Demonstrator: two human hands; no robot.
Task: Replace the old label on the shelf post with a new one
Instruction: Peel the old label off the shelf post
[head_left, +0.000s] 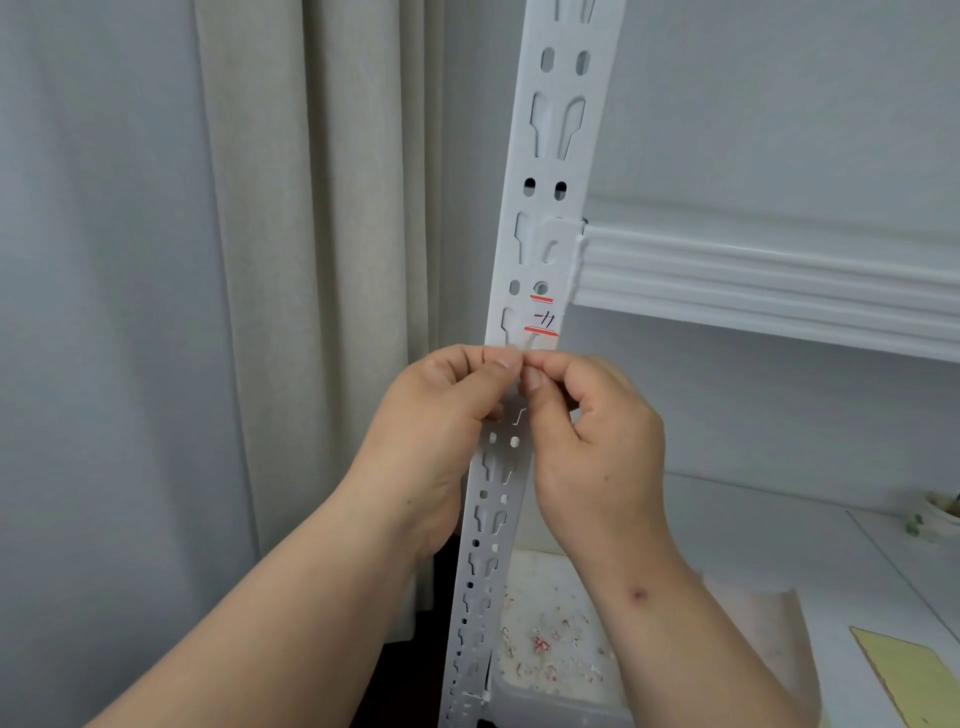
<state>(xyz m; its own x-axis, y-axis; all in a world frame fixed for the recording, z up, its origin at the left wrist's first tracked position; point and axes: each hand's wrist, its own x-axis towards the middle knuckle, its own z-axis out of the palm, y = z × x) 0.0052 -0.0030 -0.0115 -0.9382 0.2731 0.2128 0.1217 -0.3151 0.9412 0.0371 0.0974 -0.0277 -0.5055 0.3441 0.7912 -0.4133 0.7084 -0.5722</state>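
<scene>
Forearms rise from the bottom edge of the frame and meet at the middle, in front of a white slotted shelf post (524, 218) that runs from the lower centre up to the top right of centre. The left hand (441, 410) and the right hand (592, 426) sit side by side, thumbs and forefingers touching across the post; each grip is pinched together on the lower edge of a small white label (541, 318), which has red lines and dark pen marks and is stuck on the right half of the post just above the fingertips. What exactly lies between the fingertips is too small to make out. Below the hands, at the lower centre, a pale tray (550, 649) holds scraps of white and red paper. At the lower right corner a yellow sheet (909, 675) lies on a white lower shelf (831, 545). Right of the post, at mid height, a ribbed white shelf beam (753, 280) hooks into the post slots. Behind, on the left half of the frame, a beige curtain (311, 260) hangs against a grey wall (93, 260).
</scene>
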